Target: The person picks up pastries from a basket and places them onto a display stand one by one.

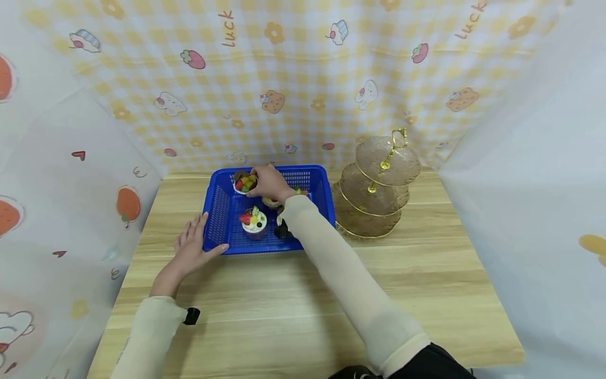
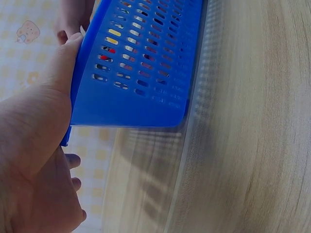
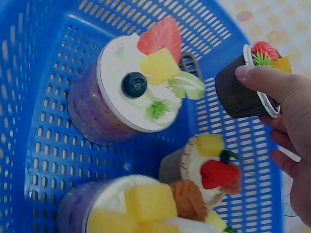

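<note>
Right hand: my right hand [image 1: 272, 184] reaches across to the far left part of the basket, its thumb and fingers pinching a small dark cup.
Dark cup: the cup [image 3: 233, 92] has a white rim, and a red berry, a green sprig and a yellow piece top it; it tilts in my grasp, and I cannot tell whether its base touches anything.
Left hand: my left hand [image 1: 191, 245] rests at the near left corner of the basket, thumb along the rim and fingers spread loosely down the outside, not clenched.
Blue basket: the basket [image 1: 218, 210], with slotted walls, stands on the worktop [image 1: 265, 305] before the patterned cloth [image 1: 303, 68].
Blueberry dessert: a purple-sided cup [image 3: 92, 107] with white topping stands in the basket, bearing a blueberry, a yellow cube, a red slice and green bits.
Yellow-cube dessert: another purple-sided cup [image 3: 75, 208] with yellow cubes on its white top shows at the bottom of the right wrist view, partly cut off.
Strawberry dessert: a smaller cup [image 3: 170, 167] between these two and the basket wall leans over, a strawberry and a yellow piece on top.
Tiered stand: three amber plates [image 1: 371, 192] with gold rims and a gold handle stand just right of the basket.
Sleeves: both my sleeves [image 1: 331, 258] are cream.
</note>
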A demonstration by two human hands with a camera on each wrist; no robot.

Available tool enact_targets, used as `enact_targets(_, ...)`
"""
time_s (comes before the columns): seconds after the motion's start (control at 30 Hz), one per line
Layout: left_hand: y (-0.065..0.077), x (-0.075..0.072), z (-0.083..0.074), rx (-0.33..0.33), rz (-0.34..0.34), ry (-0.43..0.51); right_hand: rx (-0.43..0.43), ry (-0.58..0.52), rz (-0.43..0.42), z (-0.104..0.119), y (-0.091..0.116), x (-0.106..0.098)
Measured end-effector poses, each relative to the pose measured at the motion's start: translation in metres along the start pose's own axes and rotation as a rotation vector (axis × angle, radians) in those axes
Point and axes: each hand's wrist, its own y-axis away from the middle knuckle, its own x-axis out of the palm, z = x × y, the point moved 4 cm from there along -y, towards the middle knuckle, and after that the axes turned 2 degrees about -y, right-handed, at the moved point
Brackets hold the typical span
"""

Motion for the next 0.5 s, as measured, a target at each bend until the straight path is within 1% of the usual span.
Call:
enact_targets(0.23,0.002,-0.001,0.001,-0.001,0.013,0.014,-0.006,-0.107,-0.038,0.003,0.026,-0.026)
enact_targets(0.37,0.001,0.0,0.001,0.005,0.013,0.018,-0.009,-0.15,-0.06,0.0,0.042,-0.04)
enact_targets(0.5,0.0,0.001,0.0,0.017,0.005,0.019,0.016,-0.201,-0.077,-0.006,0.059,-0.05)
